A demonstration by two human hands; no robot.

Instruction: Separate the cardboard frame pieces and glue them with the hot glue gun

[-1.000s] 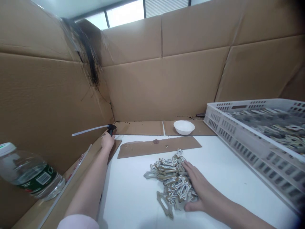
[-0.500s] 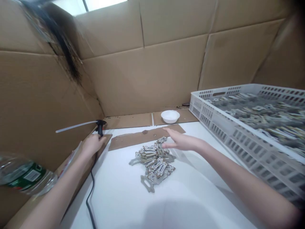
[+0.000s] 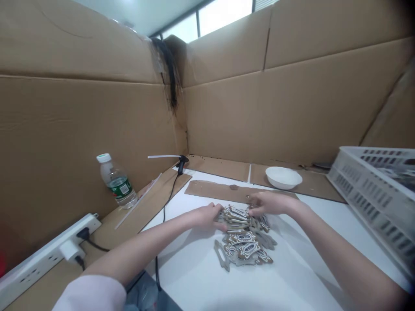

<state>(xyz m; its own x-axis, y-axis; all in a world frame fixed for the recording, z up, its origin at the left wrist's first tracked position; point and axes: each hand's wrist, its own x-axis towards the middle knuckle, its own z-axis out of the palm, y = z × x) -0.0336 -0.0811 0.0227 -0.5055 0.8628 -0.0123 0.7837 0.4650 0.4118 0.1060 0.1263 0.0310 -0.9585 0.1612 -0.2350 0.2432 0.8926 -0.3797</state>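
A loose pile of small flat ornate pieces (image 3: 248, 248), brown and grey with white scrolled outlines, lies on the white tabletop. My left hand (image 3: 209, 217) is at the pile's left side, thumb and fingers apart around its edge. At the far right side is my right hand (image 3: 267, 203), its fingers bent down toward the pieces and its thumb apart. Both hands touch or nearly touch the pile, and some fingertips are hard to make out. Behind my left hand stands a black glue gun (image 3: 182, 164) with a long translucent glue stick, held by neither hand.
A white bowl (image 3: 283, 178) sits at the back on cardboard. To the right is a white plastic crate (image 3: 366, 185). A water bottle (image 3: 118, 183) and a power strip (image 3: 48, 250) are on the left. A black cord (image 3: 165, 207) crosses the table. Cardboard walls (image 3: 223, 116) enclose the space.
My left hand has left the glue gun, which now stands at the back, and moved right to the pile. My right hand has come down onto the pile's far side. The view has turned left.
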